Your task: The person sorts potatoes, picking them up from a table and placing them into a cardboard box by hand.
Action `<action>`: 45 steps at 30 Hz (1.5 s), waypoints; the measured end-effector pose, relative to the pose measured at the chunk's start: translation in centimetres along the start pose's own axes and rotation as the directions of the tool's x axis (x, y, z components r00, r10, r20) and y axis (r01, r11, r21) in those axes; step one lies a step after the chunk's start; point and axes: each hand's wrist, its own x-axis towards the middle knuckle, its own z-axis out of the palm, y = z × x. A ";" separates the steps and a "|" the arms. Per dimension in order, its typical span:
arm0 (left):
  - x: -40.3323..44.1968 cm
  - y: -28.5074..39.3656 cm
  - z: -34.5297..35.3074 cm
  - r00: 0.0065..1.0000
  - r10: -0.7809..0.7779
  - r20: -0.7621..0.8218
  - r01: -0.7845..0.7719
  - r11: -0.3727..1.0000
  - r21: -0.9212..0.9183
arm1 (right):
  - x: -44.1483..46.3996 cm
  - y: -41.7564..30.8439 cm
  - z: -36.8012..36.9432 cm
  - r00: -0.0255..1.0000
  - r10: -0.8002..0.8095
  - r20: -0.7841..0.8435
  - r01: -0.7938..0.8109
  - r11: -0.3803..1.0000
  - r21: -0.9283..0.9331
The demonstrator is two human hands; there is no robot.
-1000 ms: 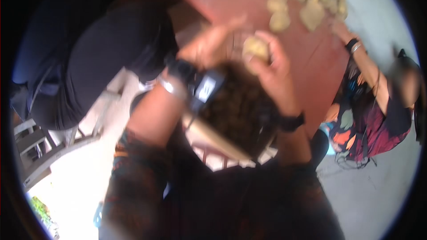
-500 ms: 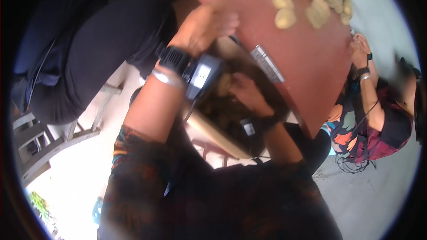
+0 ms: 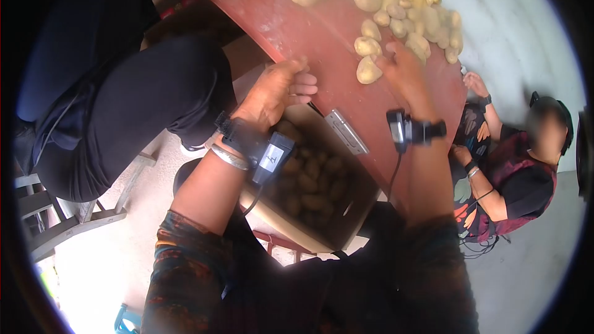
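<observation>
My right hand point(image 3: 408, 77) reaches over the red table point(image 3: 334, 55), fingers apart, beside a pale potato point(image 3: 369, 70) near the edge of a large heap of potatoes point(image 3: 405, 6). My left hand point(image 3: 278, 91) hovers at the table's near edge, its fingers loosely bent and apart, holding nothing. Below the table edge stands a cardboard box point(image 3: 288, 222) with several potatoes point(image 3: 315, 182) inside. A metal peeler-like or hinge-like plate point(image 3: 346, 131) lies along the table edge between my hands. Each of my wrists bears a strapped device.
A co-worker in dark clothing point(image 3: 501, 185) sits at the right beyond the table, one hand near its edge. Another person's dark-clad leg point(image 3: 148, 105) is at the left. A wooden chair point(image 3: 80, 216) stands at lower left.
My right hand first held a potato, went down into the box, and is now out over the table beside the heap, without that potato. My left hand has stayed near the table edge.
</observation>
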 end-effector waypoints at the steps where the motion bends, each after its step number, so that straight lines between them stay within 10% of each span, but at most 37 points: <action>1: 0.0 -0.1 0.0 1.000 0.006 0.001 -0.006 1.000 -0.003 | 1.3 0.3 0.5 0.996 0.033 0.084 -0.028 0.998 -0.054; 13: -0.2 -0.3 0.1 1.000 -0.002 0.023 0.002 1.000 0.012 | 3.7 2.6 6.3 0.986 0.074 0.151 -0.025 0.953 -0.303; 22: -0.5 -0.5 0.1 0.994 -0.064 0.090 0.065 0.998 -0.009 | 4.0 2.1 4.2 0.921 0.134 0.366 -0.142 0.990 -0.005; 26: -0.5 -0.6 1.0 0.991 -0.114 0.072 0.123 0.982 -0.146 | 1.6 1.8 4.9 0.890 -0.089 0.448 -0.277 0.676 0.683; 30: -0.1 -0.5 0.2 0.945 -0.045 0.323 0.111 0.976 -0.187 | -2.9 -4.7 2.8 0.874 -0.249 0.417 -0.132 0.705 0.697; 35: 0.6 -0.6 -0.9 0.977 -0.021 0.212 0.092 0.938 -0.334 | -8.7 -6.0 2.9 0.920 -0.087 0.383 -0.301 0.472 0.829; 39: 0.7 -0.8 -0.7 0.981 0.029 0.190 0.030 0.954 -0.298 | -14.4 -4.2 5.3 0.688 -0.205 0.696 -0.676 0.167 0.717; 43: 0.4 -1.0 -0.1 0.980 -0.009 0.200 0.056 0.972 -0.228 | -18.5 0.5 10.7 0.450 -0.173 0.876 -0.826 0.291 0.482; 45: -0.2 -0.8 0.5 0.986 -0.025 0.166 0.060 0.976 -0.209 | -20.2 3.5 13.1 0.394 0.093 0.914 -0.822 0.481 0.305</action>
